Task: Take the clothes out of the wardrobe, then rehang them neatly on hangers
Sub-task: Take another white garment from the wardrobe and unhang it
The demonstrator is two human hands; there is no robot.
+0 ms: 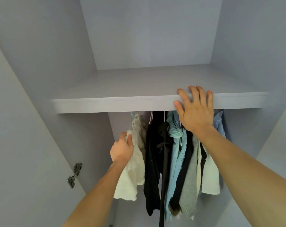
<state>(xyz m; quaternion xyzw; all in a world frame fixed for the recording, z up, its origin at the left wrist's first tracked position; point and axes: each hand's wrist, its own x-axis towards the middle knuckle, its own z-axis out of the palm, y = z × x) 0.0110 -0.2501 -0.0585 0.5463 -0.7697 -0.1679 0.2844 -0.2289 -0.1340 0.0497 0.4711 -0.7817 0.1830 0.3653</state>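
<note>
L hand gripping cream top at 7 o'clock; R hand flat on shelf; clothes still all hung, nothing out yet.

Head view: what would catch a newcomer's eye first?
The right hand lies flat on the front edge of the wardrobe shelf, centre right. Below left, the left hand grips a cream top at the left end of the hanging clothes.
</note>
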